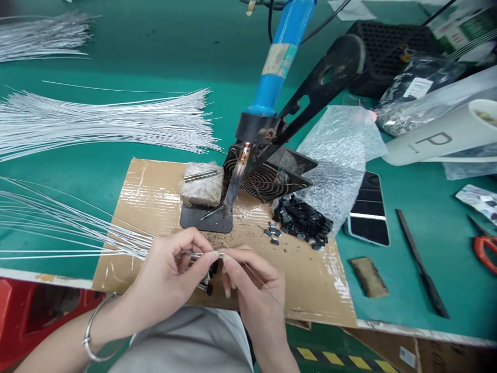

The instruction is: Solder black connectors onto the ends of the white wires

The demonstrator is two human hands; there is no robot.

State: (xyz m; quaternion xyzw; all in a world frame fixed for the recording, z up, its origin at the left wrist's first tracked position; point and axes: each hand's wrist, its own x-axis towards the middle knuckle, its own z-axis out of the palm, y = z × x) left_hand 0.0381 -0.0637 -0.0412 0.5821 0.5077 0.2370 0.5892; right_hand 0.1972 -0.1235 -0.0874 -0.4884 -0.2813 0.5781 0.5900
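My left hand is closed, thumb and forefinger pinched on a thin white wire near the middle of the cardboard. Several white wires run in from the left and pass beneath this hand. Small black end pieces show below its fingers, partly covered. My right hand is also closed, its fingertips meeting those of the left. A very thin strand trails from it across the fingers. The exact point where the fingertips meet is too small to make out. Above the hands, a blue-handled soldering iron points down, held in a black stand.
Behind the iron's tip lie a wrapped block and a round-grilled fan. A pile of small black parts sits right of it. Further right are a phone, a dark file and red-handled scissors. A large wire bundle lies left.
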